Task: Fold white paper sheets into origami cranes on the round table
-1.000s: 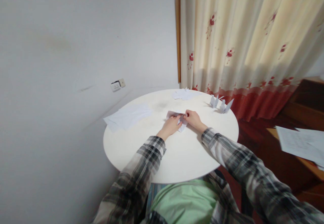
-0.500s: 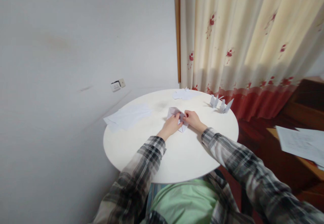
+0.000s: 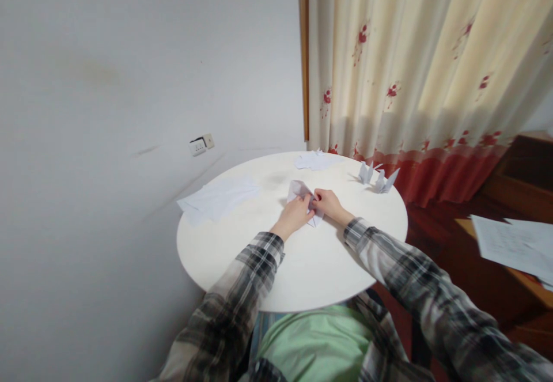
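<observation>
Near the middle of the round white table [image 3: 242, 255] lies a folded sheet of white paper [image 3: 297, 187], creased and partly raised at its far end. My left hand [image 3: 296, 214] rests over its left side, fingers bent and closed on the paper. From the right, my right hand [image 3: 328, 202] pinches the paper's right edge, its fingers curled. The fingertips of both hands are close together, and they hide the middle of the sheet. A small point of paper shows below them.
Loose white paper [image 3: 220, 197] lies at the table's left, with more sheets [image 3: 317, 161] at the back. Two folded paper figures [image 3: 366, 173] stand at the right edge. Written sheets [image 3: 510, 244] lie on a wooden surface at far right. A wall socket [image 3: 197, 147] is behind.
My left hand has shifted slightly right, closer to my right hand. The paper's far end has moved a little with it; my right hand has barely moved.
</observation>
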Available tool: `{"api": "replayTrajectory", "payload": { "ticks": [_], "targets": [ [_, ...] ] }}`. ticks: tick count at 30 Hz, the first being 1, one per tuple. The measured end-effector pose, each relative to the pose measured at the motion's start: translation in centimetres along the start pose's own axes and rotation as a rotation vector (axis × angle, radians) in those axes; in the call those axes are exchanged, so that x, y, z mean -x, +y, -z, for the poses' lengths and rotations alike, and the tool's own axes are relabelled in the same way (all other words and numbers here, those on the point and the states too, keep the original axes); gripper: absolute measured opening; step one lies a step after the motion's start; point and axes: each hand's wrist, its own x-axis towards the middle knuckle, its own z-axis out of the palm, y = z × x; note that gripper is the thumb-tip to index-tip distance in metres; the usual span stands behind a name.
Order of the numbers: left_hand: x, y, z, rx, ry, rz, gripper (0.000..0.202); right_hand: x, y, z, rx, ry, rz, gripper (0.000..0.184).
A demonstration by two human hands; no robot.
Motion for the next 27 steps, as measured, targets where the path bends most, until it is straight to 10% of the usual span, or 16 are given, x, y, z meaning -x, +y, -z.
{"api": "replayTrajectory", "payload": {
  "ticks": [27],
  "targets": [
    [-0.8, -1.8, -1.1, -0.066, -0.035, -0.041, 0.036, 0.4, -0.8, 0.6, -0.487, -0.061, 0.023, 0.028]
  ]
}}
